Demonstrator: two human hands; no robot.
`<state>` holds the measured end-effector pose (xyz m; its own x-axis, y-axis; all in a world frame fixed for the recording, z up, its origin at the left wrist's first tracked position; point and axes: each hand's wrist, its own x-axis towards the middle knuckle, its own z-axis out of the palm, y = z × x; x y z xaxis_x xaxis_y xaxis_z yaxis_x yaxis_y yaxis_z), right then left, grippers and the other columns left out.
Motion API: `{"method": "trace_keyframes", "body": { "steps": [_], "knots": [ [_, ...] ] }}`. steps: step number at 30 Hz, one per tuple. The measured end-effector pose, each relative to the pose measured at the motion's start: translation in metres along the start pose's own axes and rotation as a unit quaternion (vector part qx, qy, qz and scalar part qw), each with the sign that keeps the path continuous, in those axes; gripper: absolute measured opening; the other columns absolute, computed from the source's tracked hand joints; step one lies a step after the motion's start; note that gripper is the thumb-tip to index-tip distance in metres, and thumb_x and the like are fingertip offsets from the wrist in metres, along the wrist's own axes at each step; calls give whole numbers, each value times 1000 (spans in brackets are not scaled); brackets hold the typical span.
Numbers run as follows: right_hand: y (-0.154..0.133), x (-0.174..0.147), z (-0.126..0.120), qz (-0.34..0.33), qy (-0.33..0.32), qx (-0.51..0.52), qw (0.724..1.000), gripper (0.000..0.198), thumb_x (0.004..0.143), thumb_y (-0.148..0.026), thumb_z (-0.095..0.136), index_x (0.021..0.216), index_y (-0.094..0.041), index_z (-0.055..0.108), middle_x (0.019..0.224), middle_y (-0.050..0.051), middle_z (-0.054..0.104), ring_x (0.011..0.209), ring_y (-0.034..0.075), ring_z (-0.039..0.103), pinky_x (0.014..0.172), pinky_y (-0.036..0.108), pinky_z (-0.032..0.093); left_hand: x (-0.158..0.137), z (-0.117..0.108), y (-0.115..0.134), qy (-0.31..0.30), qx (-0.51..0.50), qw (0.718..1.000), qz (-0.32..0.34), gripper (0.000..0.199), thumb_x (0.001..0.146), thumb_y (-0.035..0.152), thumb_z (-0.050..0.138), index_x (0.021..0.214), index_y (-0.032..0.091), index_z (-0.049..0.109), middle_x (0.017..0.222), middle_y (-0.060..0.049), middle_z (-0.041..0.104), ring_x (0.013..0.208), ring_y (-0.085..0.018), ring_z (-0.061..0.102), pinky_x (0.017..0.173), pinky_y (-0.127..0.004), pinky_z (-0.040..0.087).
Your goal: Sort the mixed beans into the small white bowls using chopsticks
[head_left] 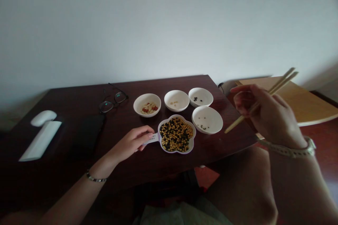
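A flower-shaped white dish (192,143) full of mixed yellow and black beans sits near the front of the dark wooden table (79,102). My left hand (133,142) grips the dish's short handle. My right hand (266,114) is raised to the right of the table and holds a pair of wooden chopsticks (260,101), tips pointing down-left toward a white bowl (211,123) with a few dark beans. Three more white bowls stand behind: one with red and pale pieces (147,105), one with a few pale bits (176,100), one with a few black beans (201,97).
Eyeglasses (113,101) lie behind the bowls at left. A dark flat object (88,132) lies beside them. A white mouse (43,117) and a white flat device (40,140) lie at the far left. A lighter wooden surface (303,102) stands to the right.
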<state>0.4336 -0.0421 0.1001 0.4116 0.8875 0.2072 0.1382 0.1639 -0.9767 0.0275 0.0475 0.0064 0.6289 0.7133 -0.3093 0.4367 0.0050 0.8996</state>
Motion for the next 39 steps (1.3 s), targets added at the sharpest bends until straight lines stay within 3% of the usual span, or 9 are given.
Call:
{"method": "trace_keyframes", "body": {
  "steps": [2,6,9,16,27,39],
  "knots": [
    [-12,5,17,-6,-6,93,996,42,104,-57,64,89,-23,84,88,8,71,76,20,64,62,32,51,1,0,1,0,7,1000,9,38,105,55,60,106,18,69,65,5,53,57,-12,46,51,-21,32],
    [-4,6,52,-25,-29,51,998,57,106,-70,56,76,-24,72,60,0,47,49,14,35,45,31,31,0,-1,-1,-4,17,1000,15,40,107,57,59,99,19,68,63,4,54,57,-12,46,52,-22,32],
    [19,-1,67,-13,-83,31,996,60,107,-71,53,70,-25,59,58,-1,46,51,15,39,48,30,33,-1,-2,-3,-7,15,1000,17,39,108,56,58,98,19,67,64,5,54,56,-12,45,53,-22,31],
    [59,-11,61,88,-175,36,980,50,108,-66,58,89,-21,70,73,3,68,63,17,64,61,28,53,1,-3,-7,-11,10,1000,15,37,109,53,57,99,19,67,63,5,54,56,-11,45,53,-21,32],
    [61,-16,72,63,-183,-47,980,49,111,-63,53,88,-21,65,72,3,72,62,16,67,63,28,55,4,-3,-8,-12,7,1000,15,36,111,51,56,99,19,67,64,6,54,57,-10,46,56,-23,33],
    [61,-17,75,49,-195,-53,978,47,113,-60,52,89,-22,64,69,1,70,60,16,65,61,27,53,4,-3,-12,-11,16,1000,21,37,112,51,55,100,19,68,65,6,55,59,-11,48,60,-24,36]
  ]
}}
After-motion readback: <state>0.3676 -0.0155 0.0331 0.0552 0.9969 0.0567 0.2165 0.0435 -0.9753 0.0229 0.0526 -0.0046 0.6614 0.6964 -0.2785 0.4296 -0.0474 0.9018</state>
